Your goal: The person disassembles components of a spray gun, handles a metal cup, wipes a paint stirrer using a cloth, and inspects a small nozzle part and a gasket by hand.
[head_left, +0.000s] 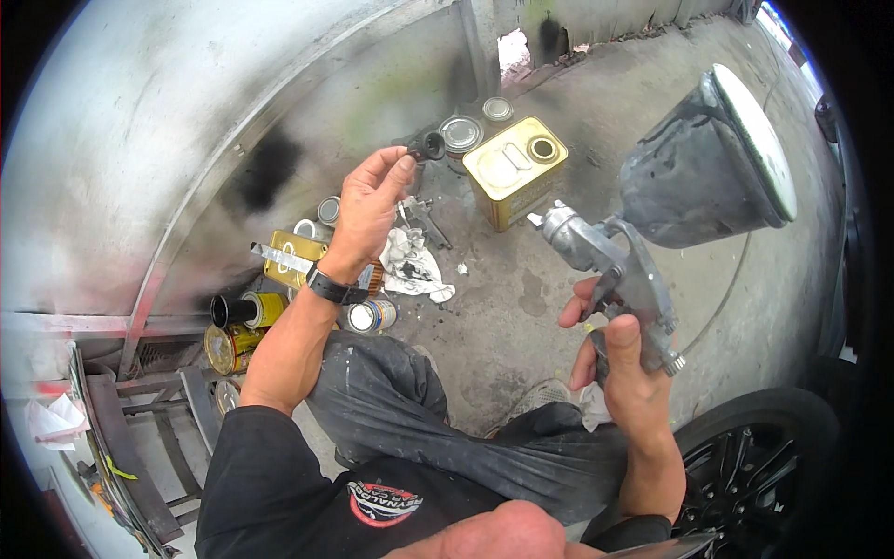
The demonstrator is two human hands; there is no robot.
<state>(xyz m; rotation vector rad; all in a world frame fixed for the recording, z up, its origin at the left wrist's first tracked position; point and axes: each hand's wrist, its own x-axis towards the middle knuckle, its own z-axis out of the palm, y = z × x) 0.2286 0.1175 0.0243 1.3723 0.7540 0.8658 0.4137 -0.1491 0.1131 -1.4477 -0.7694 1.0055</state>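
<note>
Between the thumb and fingers of my left hand (pixel 372 200) is a small round black cap (pixel 428 145), its hollow side showing. That hand is out ahead of me, left of a gold rectangular can (pixel 507 172) whose round spout is uncapped. My right hand (pixel 629 373) is closed round the handle of a metal paint spray gun (pixel 615 270), held up off the ground. On top of the gun sits a large grey, paint-smeared cup (pixel 698 168) with a pale lid, tilted to the right. The gun's nozzle points toward the gold can.
Round tins (pixel 461 133) stand behind the gold can. A stained white rag (pixel 410 265) and another spray gun (pixel 428 222) lie on the concrete. Several paint cans (pixel 233 345) crowd the left wall. A black car wheel (pixel 764 475) is at lower right, and a thin hose (pixel 731 289) runs along the floor.
</note>
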